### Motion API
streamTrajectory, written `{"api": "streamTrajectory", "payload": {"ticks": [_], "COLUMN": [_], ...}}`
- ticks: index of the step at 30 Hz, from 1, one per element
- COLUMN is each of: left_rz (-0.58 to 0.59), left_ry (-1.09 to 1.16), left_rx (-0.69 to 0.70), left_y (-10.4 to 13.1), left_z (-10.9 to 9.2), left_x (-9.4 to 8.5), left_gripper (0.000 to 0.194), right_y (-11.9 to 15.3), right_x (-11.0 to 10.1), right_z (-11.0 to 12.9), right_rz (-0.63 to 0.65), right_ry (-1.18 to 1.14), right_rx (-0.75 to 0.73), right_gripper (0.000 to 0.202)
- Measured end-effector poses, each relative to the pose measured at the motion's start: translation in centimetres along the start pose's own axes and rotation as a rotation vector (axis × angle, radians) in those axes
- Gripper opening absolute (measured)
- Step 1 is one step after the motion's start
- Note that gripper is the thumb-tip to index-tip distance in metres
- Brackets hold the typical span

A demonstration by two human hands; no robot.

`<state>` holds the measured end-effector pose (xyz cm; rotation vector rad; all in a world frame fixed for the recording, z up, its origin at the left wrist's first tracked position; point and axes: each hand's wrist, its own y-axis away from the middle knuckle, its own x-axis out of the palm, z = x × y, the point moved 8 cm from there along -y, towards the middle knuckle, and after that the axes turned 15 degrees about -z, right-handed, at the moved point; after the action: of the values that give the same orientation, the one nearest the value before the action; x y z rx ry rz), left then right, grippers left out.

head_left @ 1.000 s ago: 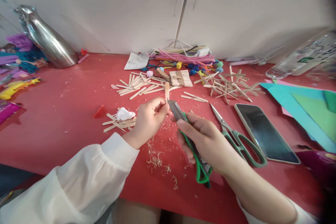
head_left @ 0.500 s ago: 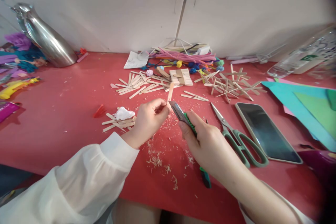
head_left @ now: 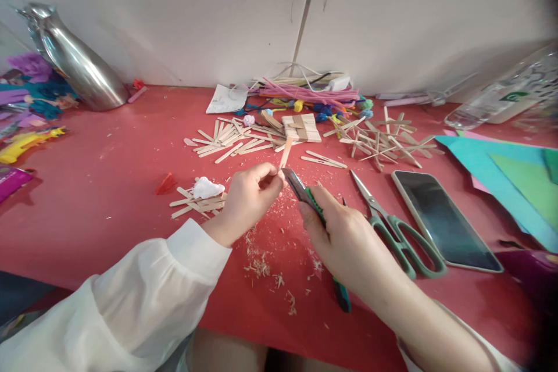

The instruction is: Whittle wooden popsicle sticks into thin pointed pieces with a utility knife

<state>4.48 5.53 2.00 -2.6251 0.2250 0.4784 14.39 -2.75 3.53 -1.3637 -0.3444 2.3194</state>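
Over the middle of the red table (head_left: 108, 174), my left hand (head_left: 250, 197) pinches a wooden craft stick (head_left: 286, 153) that points up and away. My right hand (head_left: 337, 226) is wrapped round a green and black utility knife (head_left: 300, 189). Its blade end touches or lies very close to the stick, just past my left fingertips; the exact contact is too small to make out. Fine wood shavings (head_left: 259, 266) are scattered on the table below both hands. Beside my left wrist lies a small heap of craft sticks (head_left: 185, 203) with a crumpled white piece (head_left: 207, 188) on top.
Grey-green scissors (head_left: 392, 232) and a phone (head_left: 447, 218) lie to the right, near coloured paper (head_left: 492, 180). Loose sticks (head_left: 226, 138), a stick bundle (head_left: 307, 128) and pink pipe cleaners (head_left: 309, 92) lie behind. A steel jug (head_left: 82, 64) stands back left, a clear bottle (head_left: 492, 93) back right.
The craft stick's free end has tipped slightly down and to the right. Both hands stay in nearly the same place, with the knife still at the stick.
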Motion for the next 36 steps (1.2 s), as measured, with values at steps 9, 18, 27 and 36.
{"api": "streamTrajectory", "payload": {"ticks": [9, 18, 27, 36], "left_rz": [0.011, 0.053, 0.061, 0.078], "left_ry": [-0.082, -0.100, -0.215, -0.238], "left_rx": [0.024, 0.068, 0.126, 0.050], "left_y": [-0.1, 0.4, 0.4, 0.0], "left_z": [-0.4, -0.9, -1.1, -0.4], "left_x": [0.0, 0.2, 0.4, 0.4], "left_gripper": [0.021, 0.023, 0.021, 0.021], "right_y": [0.1, 1.1, 1.3, 1.2], "right_x": [-0.1, -0.5, -0.7, -0.6], "right_z": [0.0, 1.7, 2.3, 2.3], "right_rz": [-0.038, -0.241, -0.210, -0.166], "right_ry": [0.107, 0.580, 0.690, 0.733], "right_rx": [-0.071, -0.385, -0.405, -0.384], "right_gripper": [0.014, 0.021, 0.022, 0.030]}}
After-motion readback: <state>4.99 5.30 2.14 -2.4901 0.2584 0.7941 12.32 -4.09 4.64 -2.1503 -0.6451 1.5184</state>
